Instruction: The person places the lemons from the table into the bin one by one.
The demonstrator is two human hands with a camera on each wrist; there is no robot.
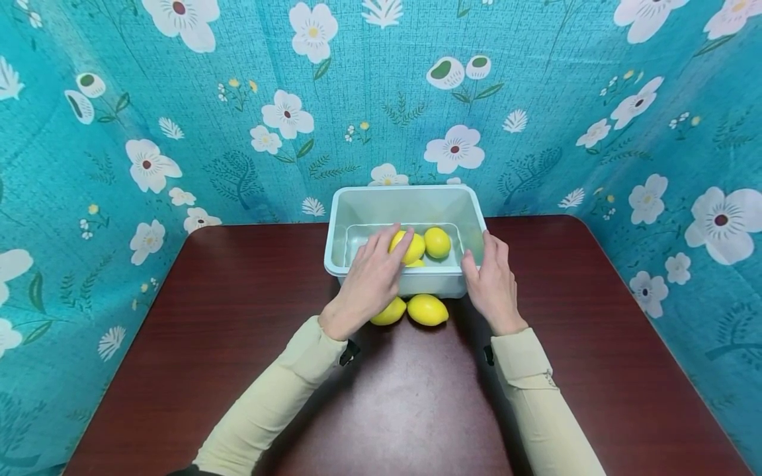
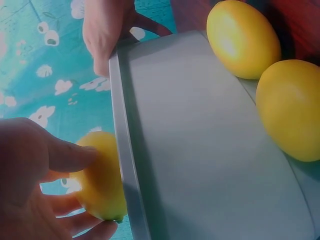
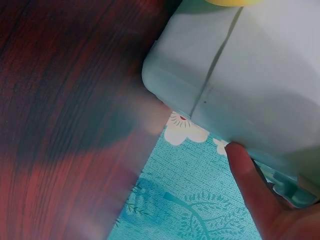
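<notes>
My left hand (image 1: 374,272) holds a yellow lemon (image 1: 412,246) over the near side of a pale plastic bin (image 1: 405,197). The left wrist view shows thumb and fingers around that lemon (image 2: 105,177), beside the bin's rim. Inside the bin lies another lemon (image 1: 437,242), and a sliver of one more (image 1: 417,263) shows below the held one. My right hand (image 1: 493,284) grips the bin's near right corner, thumb at the front rim and fingers along the side. In the right wrist view a finger (image 3: 250,182) touches the bin's wall (image 3: 270,85).
Two lemons lie on the dark wooden table (image 1: 250,317) against the bin's front: one (image 1: 427,310) in full view, the other (image 1: 389,311) partly behind my left hand. A teal flowered cloth (image 1: 369,99) hangs close behind the bin and along both sides.
</notes>
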